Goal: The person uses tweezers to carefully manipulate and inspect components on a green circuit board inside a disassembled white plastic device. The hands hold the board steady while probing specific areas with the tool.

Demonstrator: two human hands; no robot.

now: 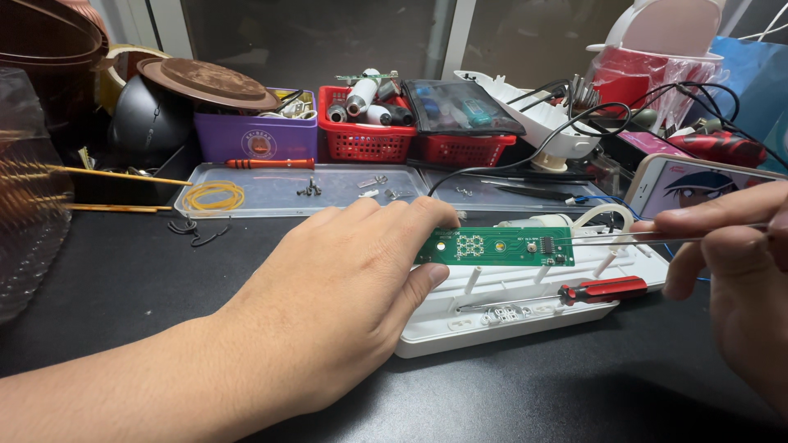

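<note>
1. Left hand [345, 287], frame centre: fingers pinched on the left end of a green circuit board [494, 246], above a white casing [509, 316].
2. Right hand [730, 262], right edge: closed round thin tweezers [648, 238] touching the board's right end.
3. Red-handled screwdriver [574, 292] lies in the casing on the desk [164, 271].

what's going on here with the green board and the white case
A person is working at a dark table. Their left hand pinches the end of a green circuit board, holding it above an opened white plastic case. Their right hand holds thin metal tweezers whose tips reach the board's right end. A red-handled screwdriver lies on the case. Behind are a clear tray with screws and rubber bands, and a phone propped up.
</note>
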